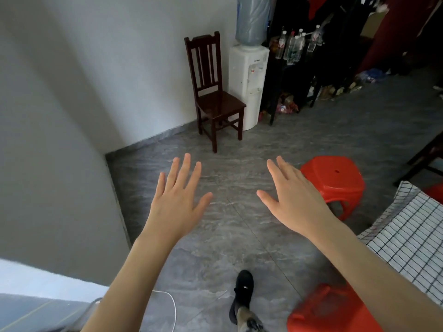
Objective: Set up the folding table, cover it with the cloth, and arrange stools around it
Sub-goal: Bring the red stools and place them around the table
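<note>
My left hand [178, 198] and my right hand [293, 198] are stretched out over the grey floor, palms down, fingers spread, holding nothing. At the right edge hangs a white cloth with a black grid [405, 233], draped over a table that it hides. A red plastic stool [335, 182] stands on the floor just right of my right hand, beside the cloth's corner. A second red stool [328, 310] sits at the bottom right, partly behind my right forearm. A sliver of another red stool [435, 191] shows past the cloth.
A dark wooden chair [213, 97] stands against the wall ahead, next to a white water dispenser [248, 80]. A dark shelf with bottles [294, 47] is behind that. Another dark chair's leg [422, 161] is at the right. My black shoe [242, 295] is below; a white cable [173, 307] lies left of it.
</note>
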Tool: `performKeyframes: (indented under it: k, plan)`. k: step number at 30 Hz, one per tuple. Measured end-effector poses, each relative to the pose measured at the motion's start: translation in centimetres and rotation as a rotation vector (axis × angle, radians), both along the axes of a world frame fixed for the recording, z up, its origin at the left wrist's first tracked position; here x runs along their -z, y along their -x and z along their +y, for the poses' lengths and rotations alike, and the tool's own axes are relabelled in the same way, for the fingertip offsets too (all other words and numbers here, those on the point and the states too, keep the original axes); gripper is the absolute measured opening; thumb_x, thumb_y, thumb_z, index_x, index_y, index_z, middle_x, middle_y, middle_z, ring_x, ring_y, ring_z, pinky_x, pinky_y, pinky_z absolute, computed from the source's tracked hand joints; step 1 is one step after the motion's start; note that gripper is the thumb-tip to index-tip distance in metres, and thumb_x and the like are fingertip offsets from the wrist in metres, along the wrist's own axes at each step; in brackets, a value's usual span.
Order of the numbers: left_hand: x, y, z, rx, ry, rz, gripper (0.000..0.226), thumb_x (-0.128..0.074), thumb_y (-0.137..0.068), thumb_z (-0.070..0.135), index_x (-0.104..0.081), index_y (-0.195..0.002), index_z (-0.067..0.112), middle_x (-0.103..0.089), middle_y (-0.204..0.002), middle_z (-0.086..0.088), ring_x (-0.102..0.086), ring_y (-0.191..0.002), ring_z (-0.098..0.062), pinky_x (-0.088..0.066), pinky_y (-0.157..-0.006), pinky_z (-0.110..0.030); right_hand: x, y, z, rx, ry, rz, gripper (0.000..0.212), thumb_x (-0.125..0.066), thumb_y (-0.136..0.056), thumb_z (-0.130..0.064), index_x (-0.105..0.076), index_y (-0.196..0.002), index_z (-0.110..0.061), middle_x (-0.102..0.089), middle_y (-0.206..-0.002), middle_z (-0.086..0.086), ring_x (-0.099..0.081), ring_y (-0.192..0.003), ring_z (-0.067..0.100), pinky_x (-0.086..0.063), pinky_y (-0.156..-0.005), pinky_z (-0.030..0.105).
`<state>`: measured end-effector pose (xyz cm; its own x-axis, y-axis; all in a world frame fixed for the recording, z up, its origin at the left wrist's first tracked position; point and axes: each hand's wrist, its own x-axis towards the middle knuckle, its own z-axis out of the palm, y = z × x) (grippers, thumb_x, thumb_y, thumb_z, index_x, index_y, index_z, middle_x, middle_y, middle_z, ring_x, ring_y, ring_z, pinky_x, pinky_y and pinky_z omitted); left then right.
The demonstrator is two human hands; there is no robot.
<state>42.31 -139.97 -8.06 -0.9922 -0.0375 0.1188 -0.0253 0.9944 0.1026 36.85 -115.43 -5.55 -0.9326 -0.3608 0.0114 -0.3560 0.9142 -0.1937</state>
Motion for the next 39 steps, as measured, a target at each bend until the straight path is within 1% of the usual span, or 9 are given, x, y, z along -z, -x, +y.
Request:
performKeyframes:
  k: [2, 6, 9, 14, 21, 27, 31, 35, 39]
  plan:
    - [0.2, 3.4, 0.0, 0.02, 0.04, 0.003, 0.076, -0.004, -0.091, 0.066, 0.003, -0.156, 0.027, 0.021, -0.16, 0.003, 0.022, -0.147, -0.019, 0.007, -0.119, -0.043, 0.2, 3.4, 0.0, 0.009, 0.018, 0.003, 0.075, -0.038, -0.097, -0.056, -0.007, -0.155, -0.02, -0.004, -0.163, 0.008, -0.012, -0.149, 0.025, -0.021, -0.117, 0.039]
    - [-0.3, 10.9, 1.3, 0.071, 0.052, -0.013, 0.075, -0.007, -0.092, 0.065, 0.004, -0.156, 0.027, 0.025, -0.157, 0.005, 0.023, -0.146, -0.017, 0.006, -0.119, -0.043, 0.4, 10.5, 0.3, 0.025, 0.075, -0.028, 0.077, -0.043, -0.097, -0.053, -0.006, -0.155, -0.02, -0.004, -0.163, 0.007, -0.011, -0.149, 0.024, -0.022, -0.117, 0.039]
    - [-0.4, 16.3, 2.0, 0.094, 0.036, -0.06, 0.077, -0.001, -0.088, 0.067, 0.011, -0.154, 0.029, 0.032, -0.156, 0.007, 0.029, -0.144, -0.014, 0.012, -0.117, -0.04, 0.4, 15.7, 1.1, 0.004, 0.087, -0.083, 0.078, -0.048, -0.096, -0.047, -0.005, -0.155, -0.019, -0.001, -0.163, 0.006, -0.009, -0.149, 0.024, -0.02, -0.119, 0.039]
    - [-1.1, 24.4, 2.7, 0.092, 0.015, -0.091, 0.071, -0.017, -0.098, 0.061, 0.014, -0.154, 0.03, 0.033, -0.155, 0.005, 0.029, -0.143, -0.014, 0.012, -0.119, -0.04, 0.4, 23.8, 2.4, -0.001, 0.09, -0.108, 0.077, -0.05, -0.096, -0.043, -0.008, -0.155, -0.018, -0.002, -0.163, 0.005, -0.008, -0.149, 0.023, -0.021, -0.119, 0.04]
    - [-0.2, 33.2, 2.0, 0.096, 0.046, -0.064, 0.072, -0.019, -0.098, 0.06, 0.008, -0.155, 0.026, 0.028, -0.158, 0.003, 0.027, -0.145, -0.014, 0.011, -0.118, -0.042, 0.6, 32.5, 1.1, -0.029, 0.071, -0.157, 0.076, -0.05, -0.096, -0.044, -0.009, -0.155, -0.018, 0.001, -0.163, 0.003, -0.005, -0.149, 0.022, -0.018, -0.119, 0.038]
    - [1.1, 42.3, -0.6, 0.127, 0.013, -0.119, 0.071, -0.015, -0.097, 0.062, 0.011, -0.154, 0.028, 0.03, -0.157, 0.006, 0.028, -0.144, -0.013, 0.01, -0.119, -0.042, 1.6, 41.2, -2.6, -0.037, 0.044, -0.202, 0.075, -0.048, -0.096, -0.046, -0.012, -0.155, -0.018, 0.001, -0.163, 0.003, -0.005, -0.149, 0.023, -0.017, -0.12, 0.039]
    - [1.3, 49.8, -3.8, 0.181, 0.006, -0.113, 0.08, 0.004, -0.085, 0.068, 0.009, -0.154, 0.028, 0.031, -0.156, 0.006, 0.027, -0.145, -0.013, 0.01, -0.119, -0.042, 1.2, 48.3, -6.3, -0.016, 0.046, -0.208, 0.073, -0.048, -0.096, -0.046, -0.014, -0.155, -0.018, -0.002, -0.163, 0.004, -0.006, -0.149, 0.024, -0.017, -0.12, 0.039]
    - [0.1, 58.2, -7.7, 0.202, 0.006, -0.093, 0.072, -0.018, -0.097, 0.061, 0.005, -0.156, 0.026, 0.029, -0.158, 0.005, 0.025, -0.145, -0.014, 0.009, -0.119, -0.043, 0.8, 55.3, -9.9, 0.033, 0.063, -0.202, 0.072, -0.048, -0.097, -0.045, -0.015, -0.155, -0.018, -0.003, -0.163, 0.003, -0.007, -0.149, 0.023, -0.017, -0.119, 0.039]
    - [-1.0, 65.6, -9.7, 0.265, 0.044, -0.094, 0.072, -0.023, -0.098, 0.059, 0.007, -0.155, 0.026, 0.028, -0.159, 0.003, 0.024, -0.146, -0.015, 0.006, -0.121, -0.044, 1.1, 60.5, -11.1, 0.123, 0.1, -0.197, 0.072, -0.051, -0.096, -0.046, -0.017, -0.154, -0.019, -0.006, -0.163, 0.002, -0.011, -0.148, 0.023, -0.018, -0.118, 0.037]
